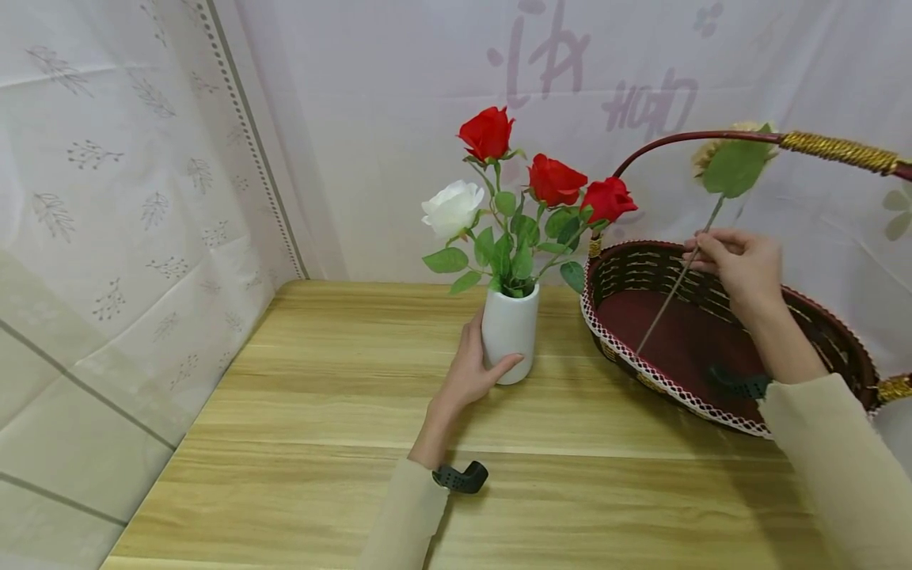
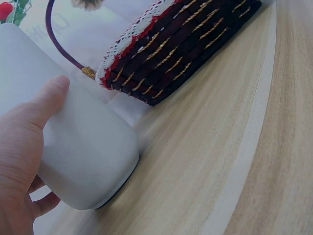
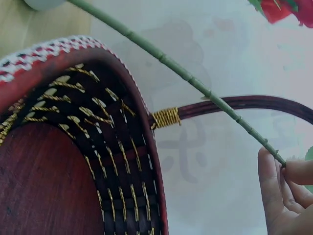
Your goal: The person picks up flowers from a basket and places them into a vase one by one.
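Note:
My left hand (image 1: 473,372) grips a white vase (image 1: 510,336) low on its left side, thumb across the front and fingers behind. The vase stands upright on the table, holding red roses (image 1: 555,180) and a white rose (image 1: 452,210) with green leaves. Over the basket (image 1: 670,372), my right hand (image 1: 748,265) pinches a long thorny green stem (image 3: 181,71) between thumb and fingertips. This stem belongs to a pale yellow flower (image 1: 705,158), whose head is partly covered by a broad green leaf (image 1: 737,164) and the basket's handle. Its bare end slants down left across the basket.
The dark woven basket, edged with white and red lace, stands at the right, its tall handle (image 1: 684,137) arching over it. Wood-grain table (image 1: 321,427) extends left and in front of the vase. Printed pale cloth (image 1: 385,142) hangs behind.

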A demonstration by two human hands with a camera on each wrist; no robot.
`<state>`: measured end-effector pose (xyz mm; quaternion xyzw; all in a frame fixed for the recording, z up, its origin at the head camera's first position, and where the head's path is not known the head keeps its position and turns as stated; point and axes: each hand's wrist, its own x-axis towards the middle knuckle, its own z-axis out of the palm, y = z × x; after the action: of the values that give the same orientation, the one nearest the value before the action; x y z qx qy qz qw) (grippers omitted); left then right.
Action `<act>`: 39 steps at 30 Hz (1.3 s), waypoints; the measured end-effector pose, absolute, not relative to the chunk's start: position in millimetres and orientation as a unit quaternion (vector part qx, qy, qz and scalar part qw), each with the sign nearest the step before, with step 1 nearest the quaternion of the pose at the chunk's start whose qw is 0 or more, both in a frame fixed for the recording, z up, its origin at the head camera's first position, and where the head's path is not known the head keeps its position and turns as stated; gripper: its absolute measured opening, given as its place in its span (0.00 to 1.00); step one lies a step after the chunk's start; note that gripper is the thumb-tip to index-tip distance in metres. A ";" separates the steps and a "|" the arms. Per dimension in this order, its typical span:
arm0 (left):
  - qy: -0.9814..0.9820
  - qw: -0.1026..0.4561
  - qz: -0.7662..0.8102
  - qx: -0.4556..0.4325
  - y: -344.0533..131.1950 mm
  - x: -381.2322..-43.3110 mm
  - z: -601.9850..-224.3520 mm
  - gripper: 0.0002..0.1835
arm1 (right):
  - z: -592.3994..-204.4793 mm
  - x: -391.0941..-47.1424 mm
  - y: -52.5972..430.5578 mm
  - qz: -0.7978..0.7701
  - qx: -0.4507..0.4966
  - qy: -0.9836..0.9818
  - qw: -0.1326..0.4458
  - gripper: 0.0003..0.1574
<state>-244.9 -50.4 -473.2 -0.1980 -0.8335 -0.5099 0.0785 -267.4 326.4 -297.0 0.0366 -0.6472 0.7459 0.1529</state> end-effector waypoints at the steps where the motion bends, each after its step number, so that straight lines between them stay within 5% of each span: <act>1: -0.834 0.079 -0.510 -0.198 -50.5 -244.8 -473.4 0.55 | -298.0 -266.2 325.1 0.747 0.041 -0.646 0.150 0.04; 30: -0.835 0.073 -0.509 -0.194 -50.1 -245.7 -473.3 0.56 | -329.3 -236.5 293.9 0.770 0.097 -0.621 0.107 0.08; 39: -0.831 0.068 -0.518 -0.192 -50.0 -244.8 -472.9 0.56 | -334.8 -226.3 281.3 0.758 0.092 -0.636 0.114 0.16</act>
<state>-244.8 -50.0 -472.9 -0.1923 -0.8306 -0.5182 0.0677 -226.3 281.3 -334.8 0.0920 -0.6357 0.7578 0.1143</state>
